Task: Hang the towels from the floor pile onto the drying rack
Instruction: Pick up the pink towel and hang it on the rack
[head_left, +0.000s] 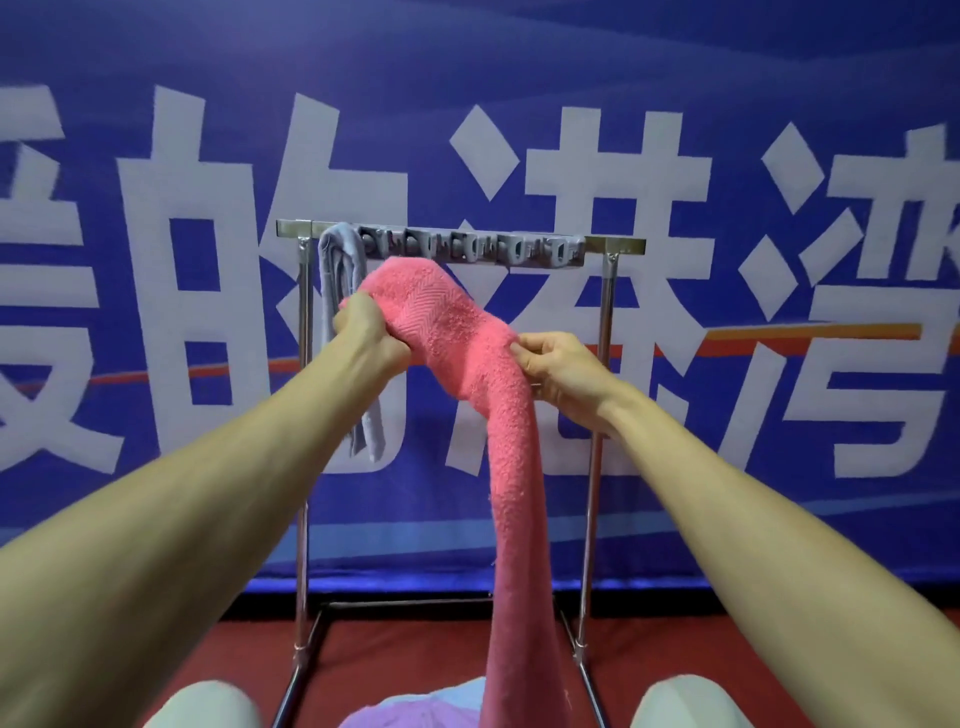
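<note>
I hold a pink towel (511, 467) up in front of the metal drying rack (605, 332). My left hand (363, 330) grips its bunched upper end just below the rack's top bar. My right hand (563, 371) pinches the towel a little lower on its right side. The towel's long tail hangs down to the floor pile (415, 709), where purple and light blue towels show between my knees. A grey towel (337, 291) hangs over the left end of the top bar, partly hidden behind my left hand.
A row of grey clips (493, 249) lines the rack's top bar to the right of the grey towel. A blue banner with large white characters (675, 104) stands close behind the rack. The floor (405, 644) is red.
</note>
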